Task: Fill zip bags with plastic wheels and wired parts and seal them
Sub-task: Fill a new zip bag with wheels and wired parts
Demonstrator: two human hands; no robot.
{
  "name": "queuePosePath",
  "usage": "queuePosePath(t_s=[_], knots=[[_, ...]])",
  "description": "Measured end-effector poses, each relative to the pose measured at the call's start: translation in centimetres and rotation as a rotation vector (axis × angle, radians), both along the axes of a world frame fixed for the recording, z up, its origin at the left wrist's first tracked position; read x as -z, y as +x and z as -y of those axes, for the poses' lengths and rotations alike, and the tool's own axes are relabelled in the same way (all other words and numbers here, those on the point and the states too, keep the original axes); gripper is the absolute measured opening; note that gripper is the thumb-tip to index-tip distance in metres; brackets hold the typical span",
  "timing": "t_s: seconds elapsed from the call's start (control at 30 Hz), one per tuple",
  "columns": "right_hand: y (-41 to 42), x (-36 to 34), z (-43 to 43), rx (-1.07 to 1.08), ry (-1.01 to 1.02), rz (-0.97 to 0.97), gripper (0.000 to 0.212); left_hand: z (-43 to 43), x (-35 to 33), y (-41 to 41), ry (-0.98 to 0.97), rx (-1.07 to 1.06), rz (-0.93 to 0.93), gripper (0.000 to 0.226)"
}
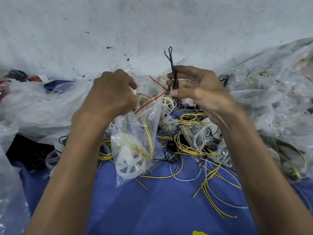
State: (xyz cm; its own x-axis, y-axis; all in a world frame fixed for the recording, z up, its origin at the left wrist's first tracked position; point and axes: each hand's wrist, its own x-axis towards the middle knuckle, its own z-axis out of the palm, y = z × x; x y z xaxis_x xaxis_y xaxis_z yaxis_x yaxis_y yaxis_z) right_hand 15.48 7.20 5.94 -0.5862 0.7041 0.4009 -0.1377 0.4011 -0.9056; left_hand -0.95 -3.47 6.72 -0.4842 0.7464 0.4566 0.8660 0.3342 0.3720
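Observation:
My left hand [112,92] grips the mouth of a clear zip bag [135,141] with a red seal strip; the bag hangs down over the blue cloth [152,209]. Inside it lie a white plastic wheel [128,161] and yellow wires. My right hand [198,89] pinches a bundle of black wires [171,65] that sticks upward, just right of the bag's open mouth. More white wheels [166,107] lie loose behind the bag.
Loose yellow, white and black wires [194,150] sprawl over the blue cloth. Large clear plastic bags of parts are heaped at the left [42,107] and right [271,107]. A pale scuffed floor [152,28] lies beyond.

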Motion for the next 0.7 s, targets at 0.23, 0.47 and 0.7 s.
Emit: queuePosePath(t_s=[0.23,0.47,0.7], knots=[[0.2,0.3,-0.7,0.083,-0.042,0.008,0.045,-0.2,0.1,0.5,-0.026,0.097,-0.01,0.034],[-0.8,1.2,-0.4,0.005,0.056,0.127,0.032,-0.6,0.0,1.4,-0.058,0.122,-0.015,0.037],[-1.4,1.2,0.6,0.044,0.351,0.489,0.047,-0.5,0.0,1.5,-0.064,0.107,-0.008,0.03]])
